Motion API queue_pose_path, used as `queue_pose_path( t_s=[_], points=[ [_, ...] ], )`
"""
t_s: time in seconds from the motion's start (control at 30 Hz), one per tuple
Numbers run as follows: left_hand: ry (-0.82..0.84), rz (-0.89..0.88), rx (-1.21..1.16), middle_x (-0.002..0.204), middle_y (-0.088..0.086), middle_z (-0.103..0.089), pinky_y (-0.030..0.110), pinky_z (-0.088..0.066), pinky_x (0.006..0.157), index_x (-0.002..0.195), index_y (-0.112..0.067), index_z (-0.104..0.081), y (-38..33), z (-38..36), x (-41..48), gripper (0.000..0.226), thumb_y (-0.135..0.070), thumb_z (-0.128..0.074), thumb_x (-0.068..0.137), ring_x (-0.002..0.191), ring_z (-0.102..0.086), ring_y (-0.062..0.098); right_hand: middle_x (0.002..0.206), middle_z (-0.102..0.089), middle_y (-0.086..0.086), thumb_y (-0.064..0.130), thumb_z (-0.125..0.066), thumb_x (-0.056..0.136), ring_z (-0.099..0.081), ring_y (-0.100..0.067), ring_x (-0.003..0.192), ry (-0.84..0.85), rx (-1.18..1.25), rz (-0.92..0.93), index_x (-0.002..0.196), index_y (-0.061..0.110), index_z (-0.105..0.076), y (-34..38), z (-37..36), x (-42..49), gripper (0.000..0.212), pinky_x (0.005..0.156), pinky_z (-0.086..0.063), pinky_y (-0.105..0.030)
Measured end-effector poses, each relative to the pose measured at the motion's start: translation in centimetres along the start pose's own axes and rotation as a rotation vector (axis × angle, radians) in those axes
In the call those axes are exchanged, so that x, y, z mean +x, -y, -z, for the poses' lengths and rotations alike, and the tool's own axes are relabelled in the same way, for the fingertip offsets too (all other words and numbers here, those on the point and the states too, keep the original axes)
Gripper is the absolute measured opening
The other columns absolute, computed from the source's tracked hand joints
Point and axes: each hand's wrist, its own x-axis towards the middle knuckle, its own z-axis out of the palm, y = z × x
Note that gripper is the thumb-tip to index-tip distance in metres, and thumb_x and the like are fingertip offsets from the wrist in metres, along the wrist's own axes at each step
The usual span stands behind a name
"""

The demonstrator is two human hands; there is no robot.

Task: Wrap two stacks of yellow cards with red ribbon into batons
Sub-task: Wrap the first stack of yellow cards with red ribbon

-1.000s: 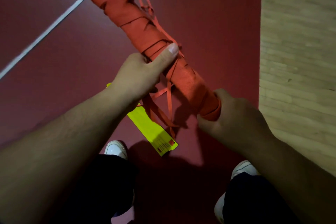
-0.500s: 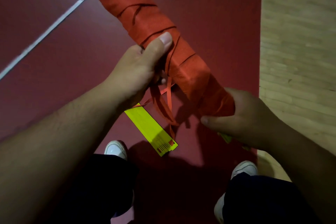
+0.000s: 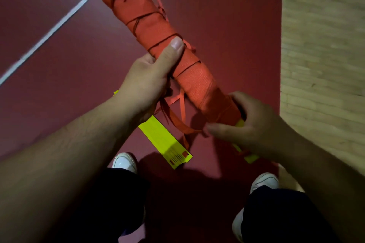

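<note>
Your baton (image 3: 197, 83) is bound in matt red ribbon (image 3: 158, 31) with a fine dimpled weave. The yellow cards (image 3: 158, 136) look like smooth paper, and the floor strip (image 3: 324, 45) is pale wood.

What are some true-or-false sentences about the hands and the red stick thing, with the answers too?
1. The left hand grips the middle of the baton, thumb on top. True.
2. The yellow cards on the floor are wrapped in ribbon. False: they lie bare, and loose ribbon only hangs near them.
3. The right hand holds the baton's lower end, where a bit of yellow pokes out. True.
4. The shoes are black. False: they are white.
5. The baton is held over the wooden floor. False: a dark red mat is under it, and the wood is off to the right.
</note>
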Motion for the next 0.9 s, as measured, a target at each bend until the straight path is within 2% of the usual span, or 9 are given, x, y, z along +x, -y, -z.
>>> queue_pose_path(
  t_s=[0.1,0.17,0.3,0.4,0.47,0.57,0.7,0.8,0.9],
  points=[
    [0.068,-0.037,-0.035,0.063,0.001,-0.056,0.022,-0.037,0.05,0.079,-0.02,-0.061,0.2,0.6,0.5,0.04,-0.055,-0.052,0.096,0.05,-0.046,0.012,0.09,-0.075,-0.009,0.036,-0.078,0.068,-0.072,-0.035,0.083,0.261,0.432,-0.078,0.104,0.023,-0.063,-0.2,1.6,0.3,0.04,0.074,-0.057,-0.052],
    [0.092,-0.046,-0.037,0.067,0.007,-0.056,0.023,-0.038,0.049,0.083,-0.016,-0.061,0.5,0.6,0.7,0.043,-0.058,-0.052,0.089,0.053,-0.046,0.016,0.09,-0.074,-0.016,0.025,-0.076,0.07,-0.071,-0.041,0.079,0.4,0.504,-0.127,0.106,0.011,-0.062,-0.5,1.7,0.4,0.041,0.071,-0.055,-0.053],
    [0.087,-0.008,-0.045,0.065,0.011,-0.044,0.022,-0.042,0.05,0.089,-0.011,-0.056,0.6,0.5,0.8,0.052,-0.063,-0.057,0.085,0.051,-0.04,0.013,0.071,-0.069,-0.001,0.038,-0.08,0.065,-0.061,-0.009,0.06,0.154,0.15,-0.008,0.088,0.019,-0.066,-1.0,0.5,0.5,0.032,0.061,-0.049,-0.033],
    [0.026,0.06,-0.02,0.056,-0.003,-0.044,0.025,-0.045,0.051,0.074,-0.015,-0.048,0.7,0.4,0.9,0.046,-0.059,-0.052,0.088,0.043,-0.037,0.009,0.064,-0.063,0.006,0.036,-0.082,0.07,-0.056,-0.006,0.056,-0.086,-0.04,0.038,0.081,0.024,-0.062,-1.2,0.1,0.7,0.025,0.053,-0.04,-0.021],
    [0.002,0.12,-0.004,0.064,0.003,-0.048,0.027,-0.046,0.054,0.075,-0.012,-0.051,0.8,0.2,1.0,0.049,-0.059,-0.049,0.093,0.041,-0.038,0.011,0.065,-0.06,0.008,0.035,-0.079,0.073,-0.055,-0.006,0.058,-0.142,-0.109,0.022,0.082,0.026,-0.06,-1.2,-0.1,0.6,0.024,0.05,-0.036,-0.019],
    [-0.03,0.157,0.1,0.067,0.009,-0.049,0.036,-0.047,0.064,0.078,-0.013,-0.052,1.0,0.1,1.1,0.059,-0.072,-0.053,0.085,0.039,-0.041,0.013,0.071,-0.061,0.008,0.042,-0.075,0.078,-0.06,-0.014,0.068,-0.153,-0.193,-0.002,0.09,0.029,-0.058,-1.2,-0.9,0.3,0.025,0.057,-0.043,-0.028],
    [-0.08,0.156,0.099,0.048,-0.009,-0.046,0.032,-0.042,0.063,0.07,-0.022,-0.054,1.6,-0.2,0.9,0.048,-0.068,-0.062,0.083,0.04,-0.041,0.011,0.079,-0.064,0.002,0.051,-0.067,0.081,-0.065,-0.033,0.081,-0.198,-0.28,-0.007,0.101,0.031,-0.052,-1.0,-2.6,-0.1,0.032,0.066,-0.053,-0.041],
    [-0.109,0.144,0.062,0.049,-0.015,-0.048,0.026,-0.041,0.059,0.073,-0.024,-0.057,1.8,-0.3,0.8,0.037,-0.057,-0.063,0.089,0.042,-0.043,0.006,0.079,-0.064,0.004,0.051,-0.07,0.078,-0.065,-0.028,0.08,-0.116,-0.221,0.002,0.099,0.029,-0.05,-0.9,-3.1,-0.1,0.036,0.068,-0.052,-0.041],
    [-0.089,0.104,0.075,0.054,-0.015,-0.054,0.028,-0.041,0.061,0.074,-0.025,-0.059,1.5,0.0,0.9,0.035,-0.055,-0.06,0.091,0.05,-0.048,0.007,0.084,-0.068,0.008,0.053,-0.078,0.072,-0.065,-0.011,0.079,0.11,-0.075,-0.037,0.101,0.032,-0.056,-0.6,-2.0,0.4,0.043,0.073,-0.052,-0.036]
  ],
)
